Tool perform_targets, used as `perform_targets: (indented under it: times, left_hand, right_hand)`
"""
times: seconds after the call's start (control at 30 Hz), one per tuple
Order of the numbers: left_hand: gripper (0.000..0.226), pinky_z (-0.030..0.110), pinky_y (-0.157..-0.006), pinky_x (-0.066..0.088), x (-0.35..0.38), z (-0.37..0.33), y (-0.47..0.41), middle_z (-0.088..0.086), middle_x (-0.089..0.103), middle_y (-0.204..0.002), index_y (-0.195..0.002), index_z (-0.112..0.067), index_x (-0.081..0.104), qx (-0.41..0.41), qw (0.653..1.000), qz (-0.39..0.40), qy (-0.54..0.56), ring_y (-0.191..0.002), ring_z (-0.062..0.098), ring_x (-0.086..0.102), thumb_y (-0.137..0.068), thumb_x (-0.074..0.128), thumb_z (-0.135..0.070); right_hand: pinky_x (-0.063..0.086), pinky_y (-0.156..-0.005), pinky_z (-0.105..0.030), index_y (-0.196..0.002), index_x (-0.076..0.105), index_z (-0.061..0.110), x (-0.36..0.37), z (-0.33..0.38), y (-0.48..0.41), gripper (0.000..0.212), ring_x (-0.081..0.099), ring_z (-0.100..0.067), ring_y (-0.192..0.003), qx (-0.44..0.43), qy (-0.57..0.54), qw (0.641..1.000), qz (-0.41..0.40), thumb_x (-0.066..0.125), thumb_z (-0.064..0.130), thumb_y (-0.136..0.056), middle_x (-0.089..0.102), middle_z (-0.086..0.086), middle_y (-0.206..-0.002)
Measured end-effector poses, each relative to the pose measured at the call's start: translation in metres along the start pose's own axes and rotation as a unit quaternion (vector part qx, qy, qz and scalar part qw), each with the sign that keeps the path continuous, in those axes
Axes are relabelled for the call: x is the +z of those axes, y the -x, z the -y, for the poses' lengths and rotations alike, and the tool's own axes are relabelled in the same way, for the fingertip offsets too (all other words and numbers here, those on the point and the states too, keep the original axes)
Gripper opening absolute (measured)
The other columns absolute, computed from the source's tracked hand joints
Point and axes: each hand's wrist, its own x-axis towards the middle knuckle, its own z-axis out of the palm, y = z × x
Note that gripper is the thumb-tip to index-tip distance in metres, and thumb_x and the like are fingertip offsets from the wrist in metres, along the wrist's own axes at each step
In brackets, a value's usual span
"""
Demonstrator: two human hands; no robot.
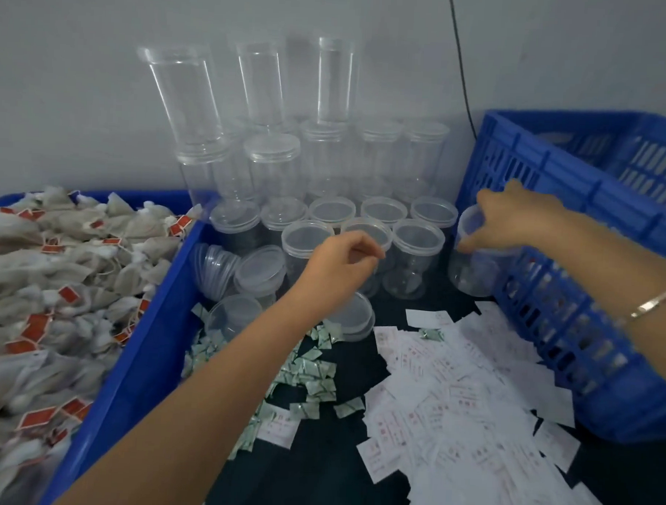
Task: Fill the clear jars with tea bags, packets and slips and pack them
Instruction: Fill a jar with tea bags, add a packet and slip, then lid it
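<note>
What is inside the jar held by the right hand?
Nothing visible: the clear jar in the right hand looks empty through its wall; the hand hides part of its top.

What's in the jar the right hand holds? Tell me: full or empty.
Empty: the jar in the right hand shows clear through, nothing inside.
</note>
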Motion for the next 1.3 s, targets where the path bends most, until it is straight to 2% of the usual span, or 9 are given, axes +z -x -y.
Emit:
perform_targets:
  times: [0.13, 0.3, 0.57, 0.73, 0.93, 1.07, 1.17, 1.23, 1.3]
  left_hand:
    - [0.024, 0.023, -0.097, 0.046, 0.01, 0.003, 0.039, -0.002, 0.062, -0.112, -0.103, -0.016, 0.058, -0.028, 0.995, 0.023, 0.091, -0.113, 0.013, 0.058, -0.085, 0.069, -0.005]
    - [0.084, 0.017, -0.101, 0.036, 0.014, 0.008, 0.101, -0.018, 0.046, -0.136, -0.136, -0.03, 0.035, -0.011, 0.991, 0.076, 0.111, -0.127, -0.003, 0.042, -0.068, 0.084, -0.04]
    - [0.079, 0.011, -0.075, 0.051, 0.022, 0.053, 0.184, -0.019, 0.065, -0.111, -0.124, -0.026, 0.046, -0.015, 0.981, -0.001, 0.194, -0.1, 0.0, 0.064, -0.062, 0.089, -0.005]
    - [0.072, 0.009, -0.075, 0.048, 0.013, 0.083, 0.2, -0.018, 0.069, -0.105, -0.119, -0.021, 0.057, 0.004, 0.993, -0.034, 0.112, -0.095, -0.001, 0.065, -0.055, 0.087, -0.032]
    - [0.072, 0.007, -0.075, 0.047, 0.007, 0.094, 0.2, -0.021, 0.067, -0.108, -0.112, -0.034, 0.059, -0.013, 0.994, -0.034, 0.1, -0.098, -0.003, 0.064, -0.048, 0.09, -0.041]
    - [0.076, 0.008, -0.084, 0.046, 0.012, 0.093, 0.201, -0.024, 0.061, -0.118, -0.116, -0.053, 0.053, -0.009, 0.992, -0.045, 0.118, -0.108, -0.005, 0.059, -0.054, 0.089, -0.029]
    - [0.079, 0.006, -0.08, 0.046, 0.015, 0.1, 0.2, -0.024, 0.062, -0.114, -0.128, -0.011, 0.051, -0.013, 0.99, -0.013, 0.139, -0.105, -0.006, 0.06, -0.059, 0.087, -0.024]
    - [0.078, 0.006, -0.078, 0.046, 0.015, 0.101, 0.201, -0.023, 0.065, -0.11, -0.12, 0.005, 0.054, -0.023, 0.989, -0.008, 0.146, -0.1, -0.006, 0.061, -0.058, 0.085, -0.031]
    - [0.076, 0.011, -0.08, 0.048, 0.016, 0.101, 0.201, -0.012, 0.067, -0.112, -0.121, 0.001, 0.053, -0.03, 0.989, -0.013, 0.146, -0.102, 0.001, 0.063, -0.058, 0.085, -0.029]
  right_hand:
    - [0.043, -0.072, -0.037, -0.129, 0.049, 0.018, -0.032, 0.019, 0.058, 0.082, 0.051, -0.025, -0.095, -0.044, -0.044, 0.998, -0.004, 0.059, 0.078, -0.073, 0.053, -0.002, -0.105]
    - [0.04, -0.06, -0.03, -0.116, 0.06, 0.024, -0.038, 0.069, 0.137, 0.081, 0.055, -0.014, -0.082, -0.154, -0.019, 0.988, 0.018, 0.043, 0.088, -0.069, 0.058, 0.008, -0.097]
    - [0.026, -0.049, -0.03, -0.075, 0.04, 0.02, 0.026, 0.138, 0.196, 0.054, 0.039, -0.009, -0.059, -0.323, -0.044, 0.945, -0.008, 0.047, 0.073, -0.083, 0.044, 0.006, -0.071]
    - [0.015, -0.05, -0.03, -0.083, 0.038, 0.02, 0.053, 0.163, 0.203, 0.054, 0.03, -0.007, -0.053, -0.391, -0.034, 0.915, -0.095, 0.041, 0.074, -0.087, 0.037, 0.007, -0.064]
    - [0.045, -0.078, -0.032, -0.124, 0.044, 0.034, 0.037, 0.15, 0.197, 0.046, 0.046, -0.016, -0.099, -0.479, 0.015, 0.874, 0.082, 0.066, 0.047, -0.086, 0.046, 0.008, -0.11]
    - [0.018, -0.121, -0.05, -0.15, 0.024, 0.048, 0.02, 0.145, 0.198, 0.087, 0.004, -0.018, -0.148, -0.505, 0.068, 0.836, 0.206, 0.073, 0.02, -0.084, 0.005, 0.011, -0.161]
    - [0.045, -0.084, -0.038, -0.146, 0.032, 0.031, 0.026, 0.153, 0.207, 0.079, 0.046, -0.025, -0.113, -0.42, 0.087, 0.897, 0.106, 0.058, 0.071, -0.083, 0.036, -0.008, -0.136]
    - [0.027, -0.054, -0.028, -0.122, 0.047, 0.019, 0.03, 0.161, 0.208, 0.066, 0.041, -0.011, -0.067, -0.402, 0.097, 0.91, 0.036, 0.042, 0.075, -0.088, 0.041, 0.002, -0.088]
    - [0.028, -0.052, -0.027, -0.124, 0.043, 0.025, 0.021, 0.163, 0.206, 0.051, 0.045, -0.013, -0.071, -0.423, 0.099, 0.896, 0.089, 0.057, 0.06, -0.09, 0.036, 0.005, -0.088]
